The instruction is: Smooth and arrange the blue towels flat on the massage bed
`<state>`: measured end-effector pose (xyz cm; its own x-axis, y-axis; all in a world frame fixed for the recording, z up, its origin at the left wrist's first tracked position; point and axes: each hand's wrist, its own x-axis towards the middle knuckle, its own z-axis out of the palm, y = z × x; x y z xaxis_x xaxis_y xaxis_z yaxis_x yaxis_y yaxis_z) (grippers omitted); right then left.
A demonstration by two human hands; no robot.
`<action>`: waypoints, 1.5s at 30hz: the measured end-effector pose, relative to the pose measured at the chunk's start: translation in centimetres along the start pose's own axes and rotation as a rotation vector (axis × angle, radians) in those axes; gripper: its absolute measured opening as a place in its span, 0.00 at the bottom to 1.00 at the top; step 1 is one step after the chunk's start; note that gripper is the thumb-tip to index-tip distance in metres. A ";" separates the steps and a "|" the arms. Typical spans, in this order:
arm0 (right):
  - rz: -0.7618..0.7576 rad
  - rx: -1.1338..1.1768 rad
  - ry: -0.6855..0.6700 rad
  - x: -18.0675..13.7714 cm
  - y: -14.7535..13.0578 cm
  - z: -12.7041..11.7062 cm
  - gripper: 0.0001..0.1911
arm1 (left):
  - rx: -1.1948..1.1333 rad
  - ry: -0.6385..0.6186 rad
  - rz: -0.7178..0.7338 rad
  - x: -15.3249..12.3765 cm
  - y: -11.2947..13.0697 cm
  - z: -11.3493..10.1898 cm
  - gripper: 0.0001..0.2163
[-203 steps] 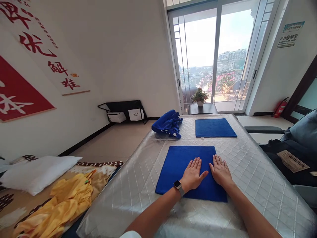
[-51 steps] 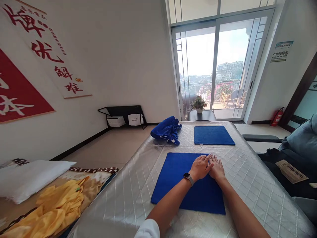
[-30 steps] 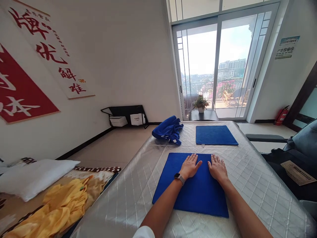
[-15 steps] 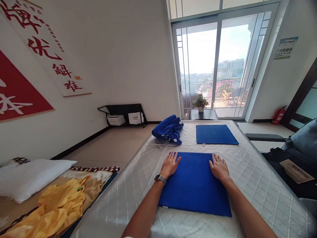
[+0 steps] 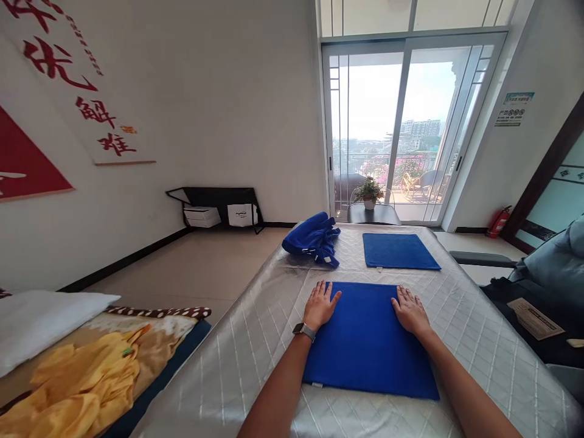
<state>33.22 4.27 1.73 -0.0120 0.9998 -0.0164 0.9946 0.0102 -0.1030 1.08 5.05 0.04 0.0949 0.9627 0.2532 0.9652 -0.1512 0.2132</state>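
Note:
A blue towel [image 5: 367,340] lies flat on the silver quilted cover [image 5: 246,347] in front of me, a small white tag at its near left edge. My left hand [image 5: 320,305], with a watch on the wrist, rests palm down on the towel's far left corner. At the far right corner my right hand [image 5: 410,309] lies flat too, fingers stretched out. Beyond them a second blue towel [image 5: 401,250] is spread flat. To its left sits a crumpled heap of blue towels [image 5: 312,239] with several white tags.
Left of the covered surface, a bed holds a yellow cloth [image 5: 86,377] and a white pillow [image 5: 50,322]. A potted plant [image 5: 369,193] stands on a chair at the far end. At right is a dark armchair [image 5: 556,261] with black fabric and a cardboard piece.
The camera view has shifted slightly, so the scene sits differently in the picture. Both hands stay flat on the towel's far corners, with little visible movement.

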 end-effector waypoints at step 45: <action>-0.025 0.112 -0.022 -4.1 -0.1 0.3 0.36 | 0.019 -0.119 0.038 -0.2 7.3 -0.3 0.34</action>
<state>33.18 0.15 1.50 -0.0401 0.9986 -0.0345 0.9764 0.0319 -0.2138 8.00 3.71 1.87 0.1582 0.9764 0.1469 0.9648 -0.1845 0.1872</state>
